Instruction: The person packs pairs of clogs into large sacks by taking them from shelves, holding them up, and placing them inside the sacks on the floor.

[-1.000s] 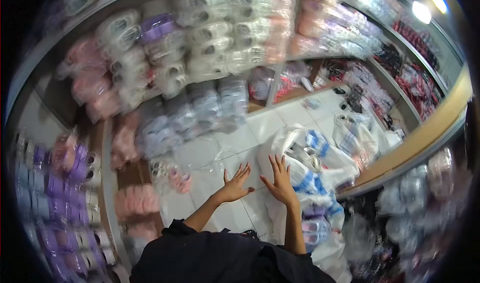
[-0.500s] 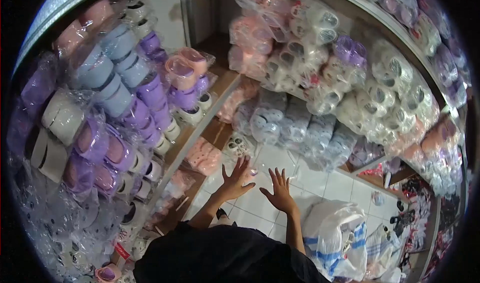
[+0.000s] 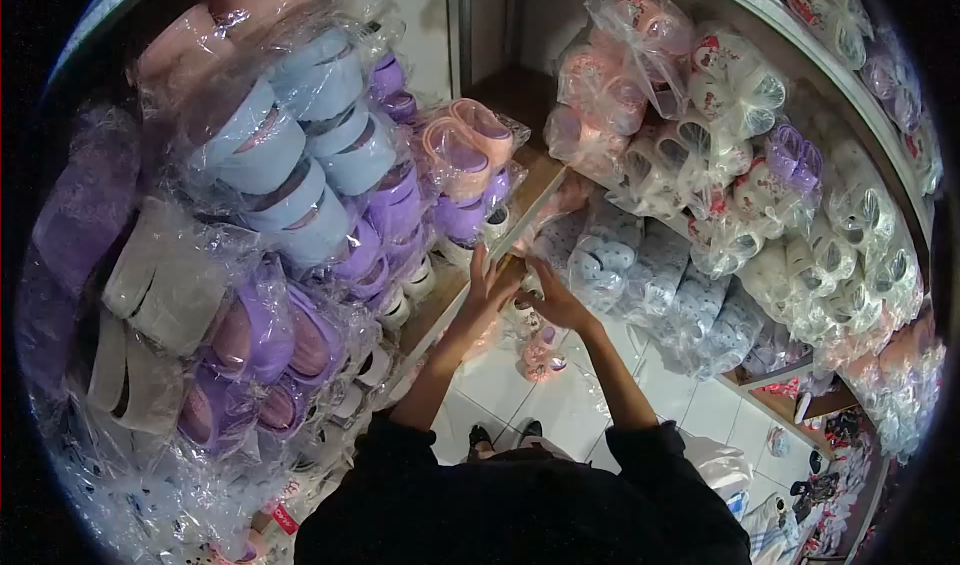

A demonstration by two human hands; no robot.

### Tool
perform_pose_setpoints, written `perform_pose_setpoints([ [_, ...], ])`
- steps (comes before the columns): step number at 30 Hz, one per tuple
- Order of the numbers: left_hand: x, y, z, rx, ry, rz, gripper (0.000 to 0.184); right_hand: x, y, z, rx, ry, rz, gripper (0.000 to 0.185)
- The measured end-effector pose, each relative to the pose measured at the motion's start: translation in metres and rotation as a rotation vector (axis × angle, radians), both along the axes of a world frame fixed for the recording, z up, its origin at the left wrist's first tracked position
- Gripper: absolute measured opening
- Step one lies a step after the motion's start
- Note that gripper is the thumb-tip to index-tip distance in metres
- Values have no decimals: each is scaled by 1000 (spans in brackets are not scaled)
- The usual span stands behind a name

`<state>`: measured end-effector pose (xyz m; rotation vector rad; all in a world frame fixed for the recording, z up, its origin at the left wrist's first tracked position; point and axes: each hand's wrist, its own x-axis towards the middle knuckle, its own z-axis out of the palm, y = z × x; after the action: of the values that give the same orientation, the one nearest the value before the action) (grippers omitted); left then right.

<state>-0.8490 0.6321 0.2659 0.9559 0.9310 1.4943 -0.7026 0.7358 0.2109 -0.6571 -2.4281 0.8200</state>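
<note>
My left hand (image 3: pixel 487 297) is raised in front of me, fingers stretched out and nothing held. Close beside it is my right hand (image 3: pixel 560 300), also empty with its fingers extended. The two thumbs come near each other; whether they touch I cannot tell. In the view, both hands lie by the edge of the wooden shelf (image 3: pixel 540 180). Above my left hand sit wrapped peach clogs (image 3: pixel 468 145) on top of purple clogs (image 3: pixel 460 220). Below the hands, a pair of pink shoes (image 3: pixel 543 357) rests on the white tiled floor (image 3: pixel 490 390).
Bagged light blue shoes (image 3: pixel 345 150) and purple shoes (image 3: pixel 250 330) fill the left shelf. Dotted pale blue shoes (image 3: pixel 655 275) and bagged white shoes (image 3: pixel 850 255) line the right. A white plastic bag (image 3: pixel 722 465) stands on the floor at lower right.
My hands have come closer together and higher in the view. The view has shifted, so the shelves appear further right and the pink shoes on the floor now show.
</note>
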Motion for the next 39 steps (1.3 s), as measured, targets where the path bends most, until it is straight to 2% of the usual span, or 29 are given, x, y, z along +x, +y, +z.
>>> perform_pose_setpoints([
  [1, -9, 21, -5, -32, -24, 82, 84, -16, 27, -4, -54, 41, -46, 66],
  [2, -13, 44, -17, 2, -156, 228, 83, -33, 49, -5, -109, 80, -92, 67],
  [3, -13, 61, -20, 112, -151, 392, 78, -52, 58, 13, -17, 127, -163, 62],
  [4, -20, 78, -24, 182, -61, 525, 74, -66, 67, 36, -68, 161, -119, 68],
  [5, -25, 89, -27, 251, 32, 658, 70, -81, 91, 32, -169, 182, -168, 69],
  [8, -32, 103, -17, 106, -69, 774, 70, -131, 198, -28, -320, 245, -214, 70],
  [13, -39, 127, -25, 101, -79, 773, 67, -135, 194, 24, -713, 399, -335, 57],
  [15, -41, 130, -27, 112, -62, 766, 66, -127, 185, 43, -881, 445, -275, 52],
  [16, -43, 132, -31, 136, -25, 762, 67, -130, 179, 57, -969, 426, -462, 49],
  [17, -47, 135, -34, 162, 15, 757, 68, -129, 172, 61, -1005, 493, -338, 46],
  [18, -52, 138, -39, 72, 292, 824, 72, -125, 176, 56, -1040, 557, -214, 44],
  [19, -53, 138, -38, 77, 265, 809, 73, -123, 183, 52, -1075, 621, -90, 41],
  [20, -52, 138, -38, 82, 237, 791, 74, -129, 195, 52, -1134, 579, -184, 42],
  [22, -48, 132, -30, 34, 243, 772, 72, -134, 213, 50, -1139, 497, -203, 42],
  [23, -46, 130, -24, 65, 166, 756, 71, -136, 219, 46, -1141, 457, -217, 43],
  [24, -46, 130, -22, 96, 90, 738, 70, -133, 207, 54, -1134, 527, -223, 42],
  [26, -46, 136, -29, 130, -112, 758, 63, -127, 189, 62, -1147, 649, -147, 41],
  [27, -46, 137, -29, 112, -118, 771, 60, -127, 191, 58, -1152, 711, -110, 41],
  [30, -46, 133, -27, 79, -131, 809, 51, -116, 201, 52, -1183, 626, 169, 36],
  [33, -35, 121, -14, 118, -226, 790, 50, -111, 190, 49, -1214, 705, -250, 34],
  [35, -27, 114, -4, 97, -221, 755, 47, -94, 170, 56, -1208, 788, -235, 33],
  [39, -7, 99, 4, 119, -281, 660, 41, -56, 161, 35, -1189, 905, -135, 30],
])
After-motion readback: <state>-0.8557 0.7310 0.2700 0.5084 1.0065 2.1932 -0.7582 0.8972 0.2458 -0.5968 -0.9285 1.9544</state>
